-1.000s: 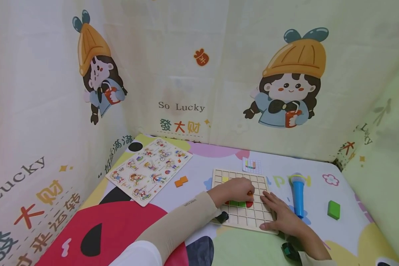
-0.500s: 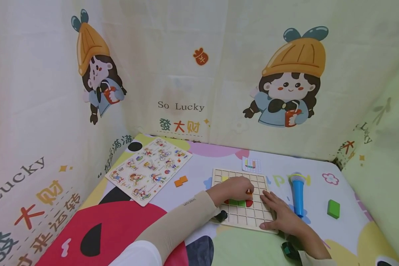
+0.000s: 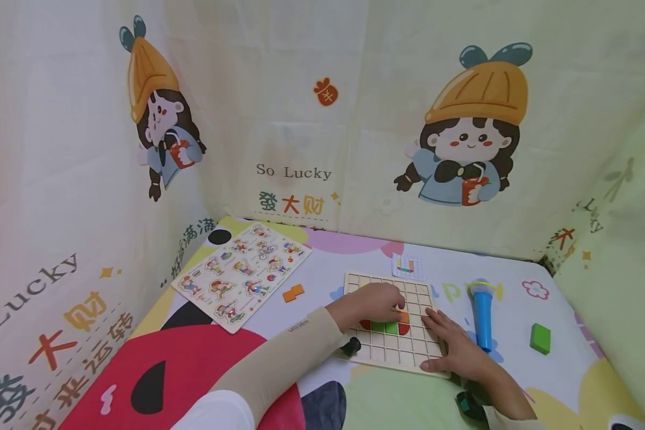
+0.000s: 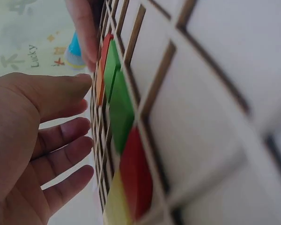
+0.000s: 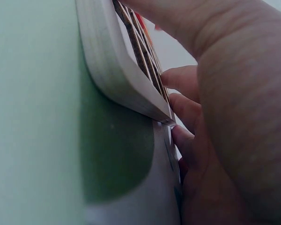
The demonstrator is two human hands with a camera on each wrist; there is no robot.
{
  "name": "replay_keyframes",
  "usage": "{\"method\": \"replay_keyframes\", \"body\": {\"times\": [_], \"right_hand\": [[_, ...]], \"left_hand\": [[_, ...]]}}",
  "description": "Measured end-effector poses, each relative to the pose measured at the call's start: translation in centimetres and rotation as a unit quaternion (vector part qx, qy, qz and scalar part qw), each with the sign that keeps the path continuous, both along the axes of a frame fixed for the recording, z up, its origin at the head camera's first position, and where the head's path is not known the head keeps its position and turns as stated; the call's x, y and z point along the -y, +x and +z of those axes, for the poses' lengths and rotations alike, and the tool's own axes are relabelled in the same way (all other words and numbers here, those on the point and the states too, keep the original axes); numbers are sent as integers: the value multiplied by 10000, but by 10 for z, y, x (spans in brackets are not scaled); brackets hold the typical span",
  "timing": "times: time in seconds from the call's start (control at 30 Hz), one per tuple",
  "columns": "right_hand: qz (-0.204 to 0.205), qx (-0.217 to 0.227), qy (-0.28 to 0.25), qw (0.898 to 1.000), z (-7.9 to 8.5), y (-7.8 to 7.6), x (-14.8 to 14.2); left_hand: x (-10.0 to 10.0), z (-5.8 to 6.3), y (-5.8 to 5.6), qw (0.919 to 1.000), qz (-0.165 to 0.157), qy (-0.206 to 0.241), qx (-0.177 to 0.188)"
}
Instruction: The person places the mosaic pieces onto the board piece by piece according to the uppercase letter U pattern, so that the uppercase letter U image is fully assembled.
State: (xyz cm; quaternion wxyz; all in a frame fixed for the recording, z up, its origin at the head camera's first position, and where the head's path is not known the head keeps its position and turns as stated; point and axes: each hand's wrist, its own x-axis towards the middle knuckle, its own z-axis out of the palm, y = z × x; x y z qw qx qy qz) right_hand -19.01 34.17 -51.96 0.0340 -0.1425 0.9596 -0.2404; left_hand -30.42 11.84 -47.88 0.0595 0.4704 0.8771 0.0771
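A wooden grid board (image 3: 381,356) lies on the table with coloured blocks set in its squares. Green blocks (image 3: 384,327) sit between a red block (image 3: 404,329) and another red block (image 4: 138,173), with a yellow block (image 4: 114,201) beside the latter. An orange block (image 3: 404,317) lies in the grid behind the right-hand red one. Over the board, my left hand (image 3: 373,303) has loosely bent fingers close to the orange block, and nothing shows between thumb and fingers in the left wrist view. My right hand (image 3: 454,345) rests spread on the board's right edge.
A pattern card (image 3: 407,266) lies behind the board. To the right are a blue toy microphone (image 3: 482,316) and a green block (image 3: 540,338). On the left lie a loose orange piece (image 3: 293,292) and a picture puzzle board (image 3: 242,276). Printed cloth walls (image 3: 301,131) enclose the table.
My left hand has drawn slightly left and let go of the orange block, which now shows in the grid. The right hand stays on the board's edge.
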Motion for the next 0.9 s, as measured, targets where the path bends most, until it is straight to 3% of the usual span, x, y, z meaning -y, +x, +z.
{"method": "replay_keyframes", "body": {"times": [0.2, 0.43, 0.77, 0.9], "right_hand": [[7, 10, 15, 10000, 3, 0, 3], [25, 47, 5, 10000, 2, 0, 1], [17, 45, 1, 10000, 1, 2, 2], [49, -19, -25, 10000, 2, 1, 2]], "left_hand": [[31, 6, -6, 9998, 98, 94, -176], [70, 4, -10, 9984, 500, 76, -240], [121, -1, -16, 9959, 812, 134, -376], [139, -2, -16, 9945, 1003, 114, -267]]}}
